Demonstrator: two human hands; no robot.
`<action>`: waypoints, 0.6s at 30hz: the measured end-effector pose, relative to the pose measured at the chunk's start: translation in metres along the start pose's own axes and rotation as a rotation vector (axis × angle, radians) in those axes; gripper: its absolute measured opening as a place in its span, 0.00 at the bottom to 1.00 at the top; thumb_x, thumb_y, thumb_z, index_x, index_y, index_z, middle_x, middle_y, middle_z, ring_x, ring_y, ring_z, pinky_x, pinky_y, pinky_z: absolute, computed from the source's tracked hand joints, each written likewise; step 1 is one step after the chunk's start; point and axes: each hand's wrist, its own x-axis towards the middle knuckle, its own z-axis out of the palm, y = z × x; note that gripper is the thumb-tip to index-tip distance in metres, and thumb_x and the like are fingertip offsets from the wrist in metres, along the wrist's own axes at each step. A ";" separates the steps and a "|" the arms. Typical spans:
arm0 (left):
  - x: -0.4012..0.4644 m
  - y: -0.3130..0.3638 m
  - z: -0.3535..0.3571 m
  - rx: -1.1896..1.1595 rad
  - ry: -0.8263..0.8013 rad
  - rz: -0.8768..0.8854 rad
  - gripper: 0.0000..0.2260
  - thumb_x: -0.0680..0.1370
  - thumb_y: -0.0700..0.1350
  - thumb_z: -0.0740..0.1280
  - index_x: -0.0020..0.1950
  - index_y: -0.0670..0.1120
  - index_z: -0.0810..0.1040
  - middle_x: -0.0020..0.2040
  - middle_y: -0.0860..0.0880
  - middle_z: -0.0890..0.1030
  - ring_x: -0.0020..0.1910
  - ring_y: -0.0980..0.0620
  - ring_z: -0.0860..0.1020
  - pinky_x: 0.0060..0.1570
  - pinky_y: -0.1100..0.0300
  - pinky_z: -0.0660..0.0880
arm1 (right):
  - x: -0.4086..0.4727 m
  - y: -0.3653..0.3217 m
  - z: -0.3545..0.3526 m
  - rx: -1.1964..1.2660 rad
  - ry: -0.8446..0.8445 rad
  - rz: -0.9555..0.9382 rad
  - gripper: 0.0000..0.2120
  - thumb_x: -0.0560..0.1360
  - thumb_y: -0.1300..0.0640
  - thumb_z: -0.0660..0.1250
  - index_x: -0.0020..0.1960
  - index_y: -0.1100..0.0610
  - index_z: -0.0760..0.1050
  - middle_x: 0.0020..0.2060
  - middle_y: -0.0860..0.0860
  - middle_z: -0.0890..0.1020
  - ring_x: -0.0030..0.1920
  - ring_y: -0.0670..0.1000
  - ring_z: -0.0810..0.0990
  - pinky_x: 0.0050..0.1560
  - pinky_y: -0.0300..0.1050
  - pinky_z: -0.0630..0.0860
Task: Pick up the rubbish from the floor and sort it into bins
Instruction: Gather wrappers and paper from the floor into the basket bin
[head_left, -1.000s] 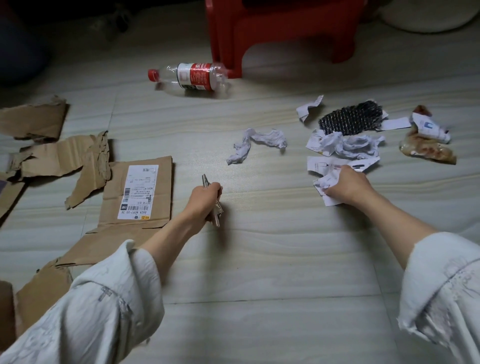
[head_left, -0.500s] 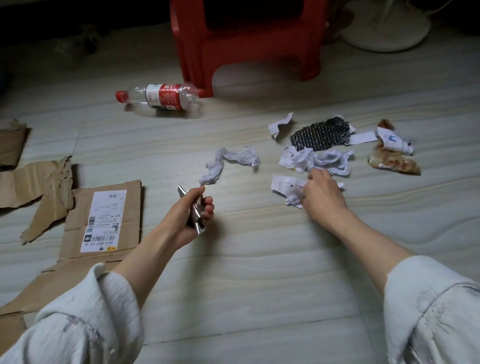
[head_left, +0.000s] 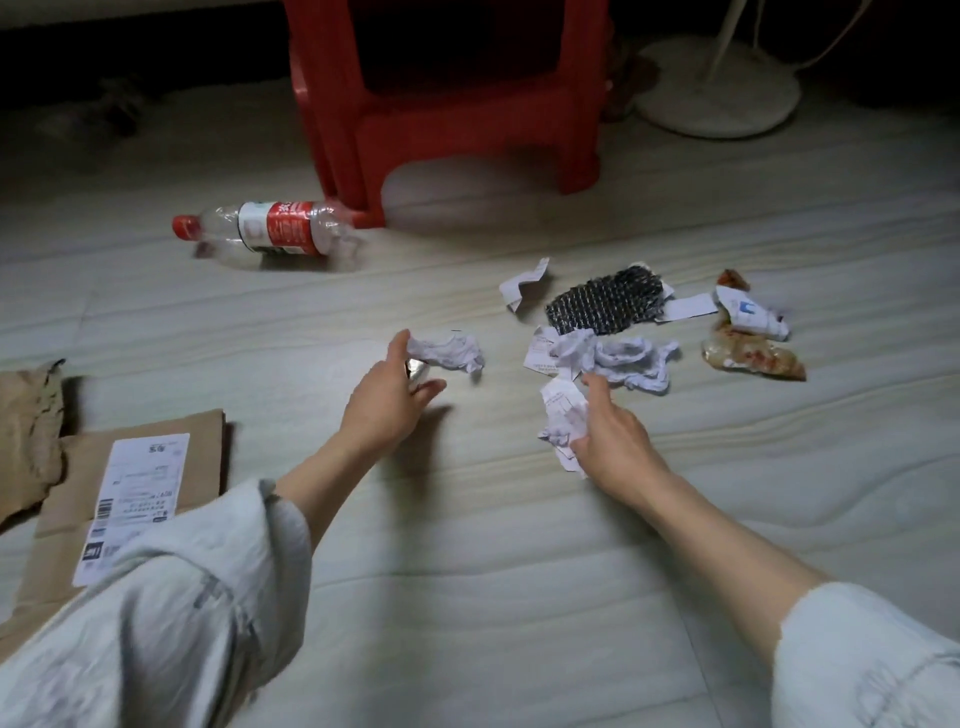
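Rubbish lies scattered on the pale floor. My left hand (head_left: 387, 400) keeps a small silver metal piece (head_left: 415, 371) in its palm, while its thumb and fingers spread around a crumpled white tissue (head_left: 449, 353). My right hand (head_left: 608, 436) is closed on a bunch of crumpled paper scraps (head_left: 563, 421), beside a heap of paper and tissue (head_left: 623, 358). Past that heap lie black bubble wrap (head_left: 605, 306), a white tube (head_left: 753, 312) and a greasy food wrapper (head_left: 753, 356). An empty plastic bottle (head_left: 275, 234) with a red label lies at the back left. No bin is in view.
A red plastic stool (head_left: 447, 104) stands behind the rubbish, the bottle's base against its leg. A white round fan base (head_left: 717, 93) sits at the back right. Torn cardboard with a shipping label (head_left: 140, 467) lies at the left.
My left hand has moved forward and right with the metal piece, up to the crumpled tissue. My right hand has gathered the paper scraps and lifted them slightly. The camera has tilted up.
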 end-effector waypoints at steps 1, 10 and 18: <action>0.006 0.000 0.006 0.116 -0.060 0.048 0.33 0.77 0.50 0.66 0.76 0.49 0.51 0.65 0.39 0.72 0.61 0.37 0.72 0.54 0.52 0.69 | -0.003 0.000 0.001 0.030 -0.020 -0.013 0.35 0.75 0.65 0.60 0.76 0.53 0.45 0.63 0.61 0.73 0.59 0.63 0.74 0.54 0.49 0.70; -0.008 -0.004 0.020 0.099 0.020 0.215 0.09 0.78 0.49 0.62 0.52 0.45 0.74 0.54 0.43 0.75 0.51 0.41 0.75 0.41 0.56 0.67 | -0.018 0.010 0.015 0.162 -0.119 0.002 0.33 0.76 0.65 0.60 0.76 0.49 0.52 0.70 0.53 0.67 0.68 0.55 0.67 0.63 0.42 0.64; -0.072 -0.015 0.019 -0.084 0.103 0.024 0.13 0.79 0.51 0.59 0.49 0.42 0.77 0.45 0.43 0.75 0.43 0.46 0.72 0.43 0.59 0.64 | -0.060 0.001 0.036 0.599 -0.003 0.209 0.18 0.73 0.66 0.63 0.62 0.56 0.70 0.53 0.52 0.78 0.47 0.51 0.74 0.33 0.34 0.68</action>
